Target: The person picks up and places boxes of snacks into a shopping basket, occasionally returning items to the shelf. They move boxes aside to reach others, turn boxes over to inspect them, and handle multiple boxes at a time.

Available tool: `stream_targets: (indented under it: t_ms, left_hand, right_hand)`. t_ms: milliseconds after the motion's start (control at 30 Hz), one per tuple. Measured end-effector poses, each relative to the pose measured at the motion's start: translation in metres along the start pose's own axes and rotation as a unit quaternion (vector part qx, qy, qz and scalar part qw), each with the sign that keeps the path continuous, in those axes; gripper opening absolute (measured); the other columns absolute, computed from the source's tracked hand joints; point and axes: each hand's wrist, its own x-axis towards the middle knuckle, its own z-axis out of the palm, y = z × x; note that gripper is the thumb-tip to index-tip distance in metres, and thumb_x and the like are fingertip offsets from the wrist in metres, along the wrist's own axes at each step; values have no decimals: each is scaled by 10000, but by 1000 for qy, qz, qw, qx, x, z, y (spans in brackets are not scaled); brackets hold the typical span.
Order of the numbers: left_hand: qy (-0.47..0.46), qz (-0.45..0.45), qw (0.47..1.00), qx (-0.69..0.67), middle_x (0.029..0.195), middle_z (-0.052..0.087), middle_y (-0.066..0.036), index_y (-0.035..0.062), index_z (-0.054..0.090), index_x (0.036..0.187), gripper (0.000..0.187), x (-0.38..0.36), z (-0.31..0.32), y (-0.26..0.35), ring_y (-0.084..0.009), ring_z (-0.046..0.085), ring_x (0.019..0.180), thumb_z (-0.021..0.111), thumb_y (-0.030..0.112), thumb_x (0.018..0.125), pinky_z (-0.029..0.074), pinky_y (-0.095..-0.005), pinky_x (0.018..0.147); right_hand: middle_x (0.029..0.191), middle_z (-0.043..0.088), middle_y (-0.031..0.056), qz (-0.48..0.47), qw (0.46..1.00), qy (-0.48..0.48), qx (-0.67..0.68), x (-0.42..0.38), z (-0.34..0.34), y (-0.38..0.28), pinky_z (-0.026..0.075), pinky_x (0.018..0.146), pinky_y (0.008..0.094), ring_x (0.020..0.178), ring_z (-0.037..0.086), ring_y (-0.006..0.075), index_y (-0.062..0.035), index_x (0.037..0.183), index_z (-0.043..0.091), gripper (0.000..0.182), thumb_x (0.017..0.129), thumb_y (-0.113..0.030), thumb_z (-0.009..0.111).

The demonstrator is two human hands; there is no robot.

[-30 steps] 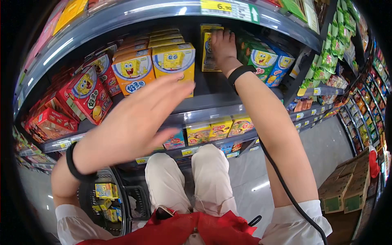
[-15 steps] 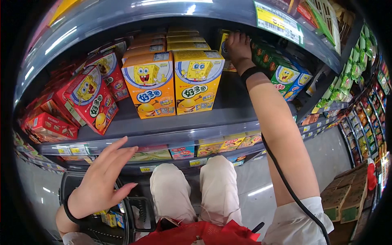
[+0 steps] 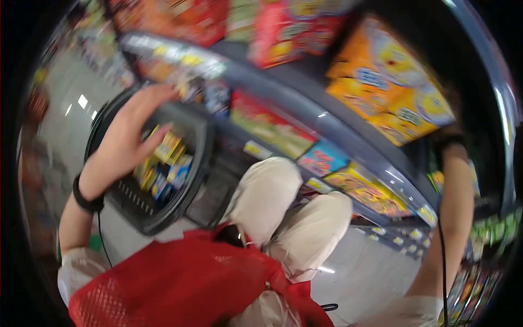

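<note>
1. Head view, left side: left hand (image 3: 128, 139) held over the shopping basket (image 3: 199, 180), fingers (image 3: 158, 94) spread apart and empty, clamped on nothing. Palm turned toward the basket's far rim, thumb just above the small boxes (image 3: 163, 163) lying inside. Poised, by the look of it, for dipping in among them, since the basket stands on the floor just beside the knees (image 3: 272, 201) where an arm drops easily.

2. Same view, inside the basket: small boxes piled loosely against the wall nearer the shelf — yellow and blue packs, below the fingertips and apart from them, not touched. Nearest pack just under the thumb.

3. Same view, right of the basket: shelf edge (image 3: 305, 117) running slantwise across the frame, price tags along it, with the orange boxes (image 3: 392, 92) standing in a row above it, faces outward. Red boxes (image 3: 289, 27) further along the same shelf, above the basket.

4. Same view, far from the basket on the right: right arm (image 3: 455, 218) stretched up past the shelf edge, black wristband (image 3: 444, 143) showing. Hand itself lost in the dark recess beside the orange boxes — possibly on a pack there, but too blurred and shadowed for telling whether the fingers are apart or closed.

5. Same view, below the basket: red mesh apron (image 3: 180, 289) across the lap, light trousers bent in a crouch, grey floor beneath.
</note>
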Motion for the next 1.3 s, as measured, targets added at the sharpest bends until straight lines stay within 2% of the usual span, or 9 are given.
stream_targets:
  t_ms: [200, 300, 500, 633, 900, 1033, 1100, 1200, 1300]
  left_hand:
    - [-27, -207, 959, -191, 1110, 622, -105, -3, 517, 1223, 356, -68, 46, -109, -191, 594, 1052, 584, 21, 874, 473, -323, 915]
    - [19, -446, 658, -606, 1150, 606, -52, 77, 527, 1225, 293, -68, 83, -157, -165, 572, 1080, 491, 200, 962, 464, -324, 919]
    - [88, -658, 571, -483, 1174, 580, -38, 77, 502, 1250, 399, -112, 229, -270, -174, 563, 1046, 494, 329, 941, 443, -301, 863]
    - [123, -778, 468, -401, 1197, 583, -96, 52, 490, 1270, 498, -165, 315, -297, -249, 557, 1093, 548, 380, 900, 441, -383, 907]
    - [235, -558, 266, -750, 1330, 517, -93, 78, 467, 1322, 589, -218, 385, -281, -272, 501, 1203, 569, 467, 893, 371, -430, 1033]
    - [206, -615, 316, -692, 1338, 512, -95, 94, 462, 1336, 615, -198, 362, -266, -271, 484, 1223, 515, 524, 900, 348, -415, 1051]
    - [188, -611, 265, -722, 1273, 563, -107, 83, 505, 1289, 543, -186, 340, -273, -283, 539, 1160, 488, 474, 912, 393, -414, 1015]
    - [196, -681, 275, -650, 1195, 615, -114, 64, 555, 1220, 472, -142, 274, -251, -295, 596, 1079, 508, 403, 895, 438, -427, 969]
    - [168, -532, 344, -755, 1182, 622, -109, 55, 552, 1219, 469, -133, 223, -225, -292, 607, 1062, 506, 393, 898, 445, -429, 960]
  right_hand:
    - [1042, 569, 168, -35, 996, -71, 32, 13, -2, 41, 455, 819, 397, 1019, 558, 315, -67, 1046, 549, 266, 820, -191, 612]
    - [1103, 555, 186, -42, 993, -93, 64, 16, -11, 64, 445, 856, 403, 1066, 536, 331, -50, 1119, 523, 328, 838, -198, 606]
    - [1226, 526, 222, -59, 978, -75, 185, -8, -55, 123, 424, 931, 413, 1162, 491, 363, -17, 1264, 472, 453, 874, -212, 595]
    - [1294, 496, 231, -42, 996, 75, 31, -102, -159, 95, 381, 1003, 409, 1212, 463, 361, 15, 1298, 473, 443, 923, -207, 556]
    - [1307, 511, 162, -40, 991, 113, 58, -206, -235, -1, 431, 957, 418, 1189, 503, 310, -1, 1291, 493, 354, 951, -99, 514]
    - [1240, 540, 171, -28, 982, 142, 123, -210, -229, -31, 461, 903, 412, 1132, 543, 297, 37, 1253, 500, 319, 948, -55, 506]
    - [1196, 550, 184, 1, 954, 179, 240, -214, -231, -49, 472, 881, 406, 1078, 573, 293, 61, 1233, 497, 303, 955, -62, 493]
    - [937, 635, 202, -137, 956, 158, 208, -230, -242, -87, 471, 793, 457, 801, 609, 364, 92, 1018, 561, 279, 928, -167, 511]
    - [984, 605, 166, -270, 849, 83, 447, -251, -232, -143, 475, 774, 486, 877, 596, 356, -48, 786, 513, 89, 744, -47, 591]
